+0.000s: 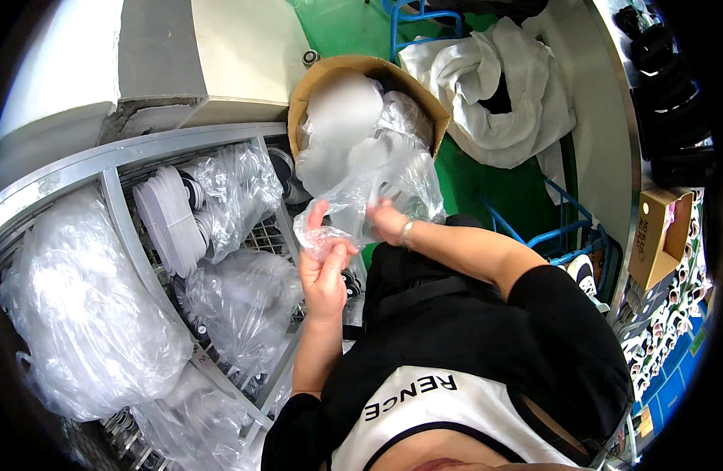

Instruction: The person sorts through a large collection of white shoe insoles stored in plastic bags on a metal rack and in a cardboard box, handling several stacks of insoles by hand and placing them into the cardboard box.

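Observation:
In front of me a transparent plastic bag (350, 200) stretches out of an open cardboard box (306, 88). My left hand (326, 271) pinches one edge of the bag, with the index finger raised behind the film. Close by on the right, my right hand (387, 222) has its fingers curled at the same bag; the fingertips are slightly smeared. More crumpled plastic fills the box, and a blurred pale patch covers part of its contents.
On the left, a metal rack (110, 184) holds stacked white soles (169, 224) and a large bulging plastic bag (91, 314). A white cloth sack (526, 94) lies beyond the box on the green floor. Blue metal frames (562, 235) and a small cardboard box (658, 235) stand at right.

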Tool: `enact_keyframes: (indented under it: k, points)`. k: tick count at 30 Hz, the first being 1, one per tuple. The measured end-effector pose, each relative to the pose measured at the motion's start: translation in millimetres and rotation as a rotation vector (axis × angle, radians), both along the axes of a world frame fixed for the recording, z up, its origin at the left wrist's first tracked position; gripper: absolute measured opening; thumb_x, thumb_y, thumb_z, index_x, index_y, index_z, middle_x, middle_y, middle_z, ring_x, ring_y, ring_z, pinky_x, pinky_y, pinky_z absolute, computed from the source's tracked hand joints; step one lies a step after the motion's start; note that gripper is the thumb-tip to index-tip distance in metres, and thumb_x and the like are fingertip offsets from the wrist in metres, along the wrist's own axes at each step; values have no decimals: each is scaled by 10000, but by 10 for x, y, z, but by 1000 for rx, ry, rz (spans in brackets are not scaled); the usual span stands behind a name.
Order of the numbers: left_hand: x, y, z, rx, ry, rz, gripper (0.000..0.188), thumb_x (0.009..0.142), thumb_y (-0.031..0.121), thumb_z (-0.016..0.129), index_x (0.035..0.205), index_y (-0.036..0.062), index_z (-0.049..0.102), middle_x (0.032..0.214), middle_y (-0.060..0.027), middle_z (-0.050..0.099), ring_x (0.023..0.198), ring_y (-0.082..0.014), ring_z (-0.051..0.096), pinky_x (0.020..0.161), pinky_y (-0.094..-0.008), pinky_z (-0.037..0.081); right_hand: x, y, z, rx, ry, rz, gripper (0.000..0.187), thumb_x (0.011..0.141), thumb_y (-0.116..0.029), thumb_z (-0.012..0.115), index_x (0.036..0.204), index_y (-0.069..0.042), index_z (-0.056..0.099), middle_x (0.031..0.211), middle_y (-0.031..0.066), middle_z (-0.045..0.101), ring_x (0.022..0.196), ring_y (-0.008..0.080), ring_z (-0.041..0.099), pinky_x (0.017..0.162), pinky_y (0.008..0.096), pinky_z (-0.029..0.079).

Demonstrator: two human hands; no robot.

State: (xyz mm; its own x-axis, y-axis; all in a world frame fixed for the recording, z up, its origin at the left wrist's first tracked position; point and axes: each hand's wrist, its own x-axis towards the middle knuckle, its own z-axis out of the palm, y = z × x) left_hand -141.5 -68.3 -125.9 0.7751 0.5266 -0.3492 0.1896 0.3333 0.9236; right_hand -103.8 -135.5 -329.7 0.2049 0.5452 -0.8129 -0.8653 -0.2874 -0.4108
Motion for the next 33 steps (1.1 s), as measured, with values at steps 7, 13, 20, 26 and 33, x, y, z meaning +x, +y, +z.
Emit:
enact_keyframes:
  k: [7,13,20,26,33]
  points:
    - [-189,428,-53,229,98,107,433,736,-31,440,1165,-15,385,1127,-66,455,670,-38,428,650,-171,364,428,-430,-80,-155,-1152,1263,412,752,-333,472,1091,-101,443,1045,117,485,1026,256,436,853,416,299]
    - [-339,856,-355,347,232,244,278,762,-10,428,1024,-33,516,950,-62,556,607,-48,434,572,-174,362,956,-1243,235,63,-1200,2169,372,783,-424,417,916,-120,584,850,63,594,847,214,545,831,391,306]
    - [-472,961,109,530,77,511,261,729,12,446,971,-45,526,950,-125,538,606,-85,483,537,-177,383,1566,-1049,1634,560,-1230,1353,490,703,-517,511,509,-68,476,452,76,450,473,254,464,610,300,371]
    - [-533,856,338,1038,197,219,135,660,-45,439,708,-14,562,866,-94,520,738,-169,491,674,-261,405,1809,-1040,1885,685,-812,290,108,739,-154,573,753,-52,538,1082,41,393,1016,125,347,862,273,278]
    - [-90,258,394,1196,17,-293,170,574,-52,499,740,-19,517,828,-140,520,749,-296,490,666,-352,407,1029,-235,1651,690,-959,629,633,660,-65,618,1220,-99,325,934,107,489,819,220,525,678,325,434]
